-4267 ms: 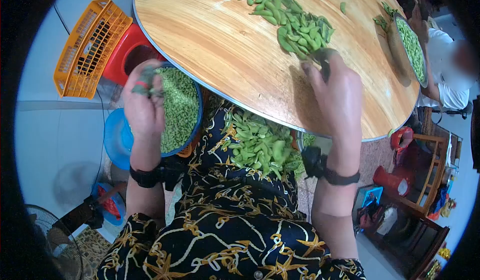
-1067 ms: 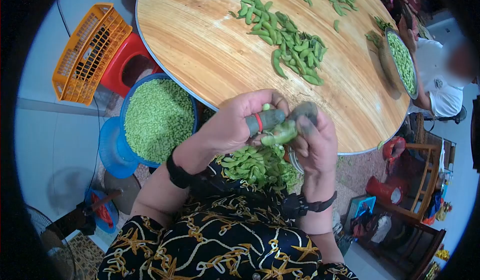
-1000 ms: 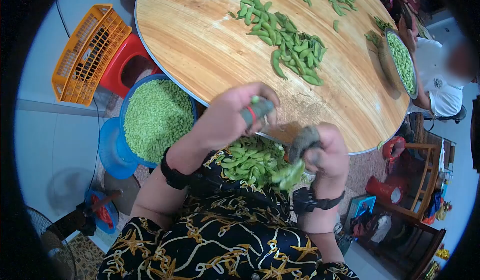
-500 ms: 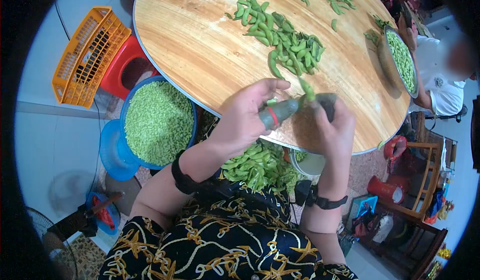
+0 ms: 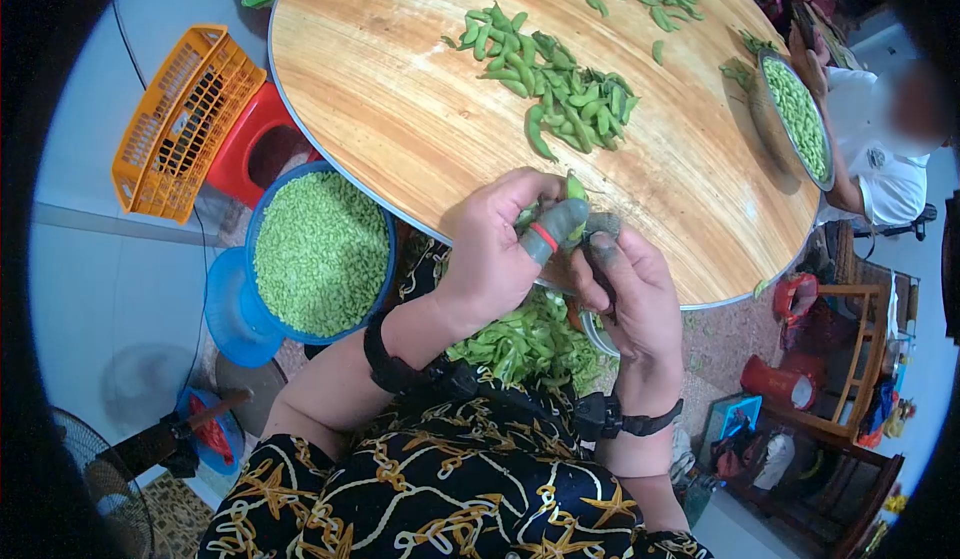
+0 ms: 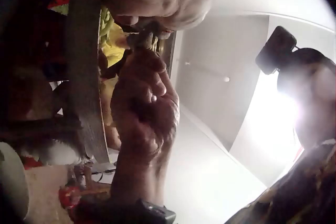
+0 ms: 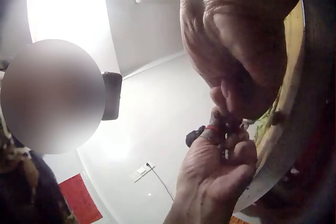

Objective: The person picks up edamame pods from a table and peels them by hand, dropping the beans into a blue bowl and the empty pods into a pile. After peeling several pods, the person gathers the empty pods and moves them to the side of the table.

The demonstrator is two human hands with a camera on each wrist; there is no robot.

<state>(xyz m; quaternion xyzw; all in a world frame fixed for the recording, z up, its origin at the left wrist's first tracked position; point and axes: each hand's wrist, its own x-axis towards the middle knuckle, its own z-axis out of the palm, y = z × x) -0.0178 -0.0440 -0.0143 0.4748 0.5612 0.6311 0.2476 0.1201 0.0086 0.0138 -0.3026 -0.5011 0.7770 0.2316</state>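
In the head view both hands meet over the table's near edge. My left hand (image 5: 490, 259) holds a green edamame pod (image 5: 575, 187) upright between its fingers and thumb. That thumb wears a grey-green cover (image 5: 558, 221) tied with a red band. My right hand (image 5: 645, 294) pinches at the pod's lower end, its thumb and fingertips dark-stained. Fingers hide much of the pod. Below the hands, a heap of pods (image 5: 520, 344) lies on the lap. A blue basin (image 5: 392, 259) full of shelled beans (image 5: 320, 254) stands left of the left arm.
Several unshelled pods (image 5: 585, 109) lie piled on the round wooden table (image 5: 380, 89), with more farther back. A metal bowl of beans (image 5: 795, 109) sits by another person at right. An orange crate (image 5: 185, 124) and red stool (image 5: 240, 154) stand at left.
The left hand has come from the basin and the right from the table pile. The right hand dipped to the lap with an opened pod, then brought up another, which both hands now hold.
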